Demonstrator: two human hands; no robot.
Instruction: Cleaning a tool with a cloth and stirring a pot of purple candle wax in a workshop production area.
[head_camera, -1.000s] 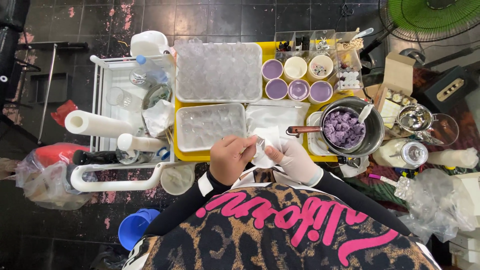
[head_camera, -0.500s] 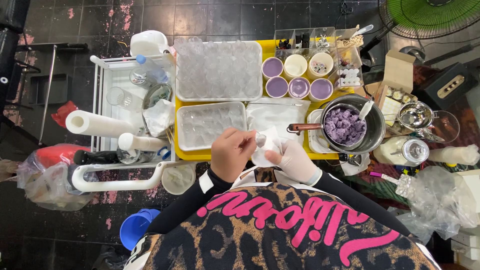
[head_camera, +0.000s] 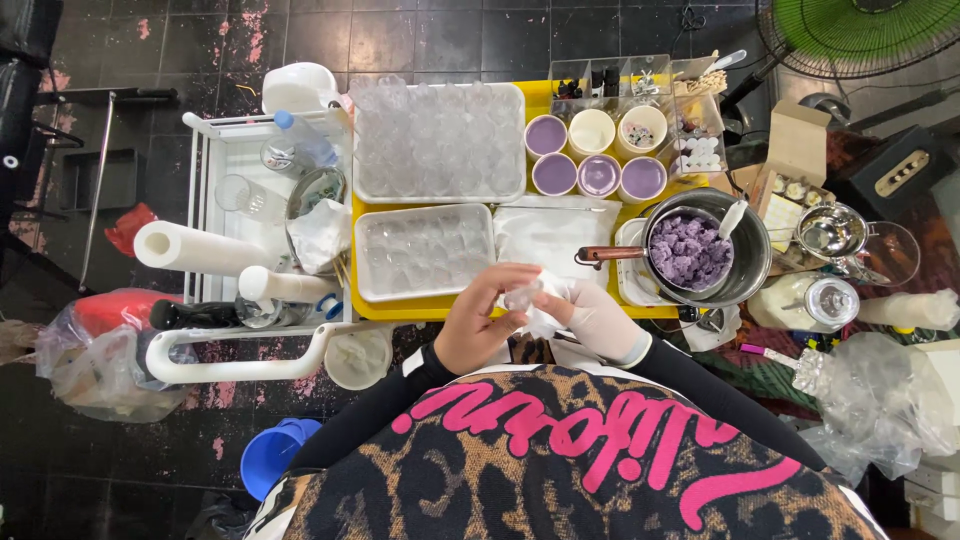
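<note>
Left hand (head_camera: 487, 322), bare, is curled at the near edge of the yellow tray (head_camera: 540, 97), thumb and fingers pinched round a small clear cup (head_camera: 518, 298). The cup sits between both hands, just clear of the tray's front rim and over my lap. Right hand (head_camera: 600, 320), in a pale glove, is half closed and presses a crumpled white cloth (head_camera: 545, 318) against the cup from the right side.

Change noted: against the picture 1 second ago, my left hand has rolled so the fingers arch over the cup and the cup now shows plainly between the fingertips; half a second ago it was mostly covered. The gloved hand has shifted slightly toward me, with the cloth bunched under the cup. My reading is that the cup is being turned and wiped, and that this wipe is well under way.

Surroundings, measured from the tray, left to right: the white rack (head_camera: 205, 215) with a paper roll (head_camera: 190, 250) stands touching its left side; 2 trays of clear cups (head_camera: 425, 252) lie on its left half; 5 round tubs (head_camera: 592, 130) sit at its far centre; the pot of purple filling (head_camera: 690, 252) rests on its right end. None of these has moved.
</note>
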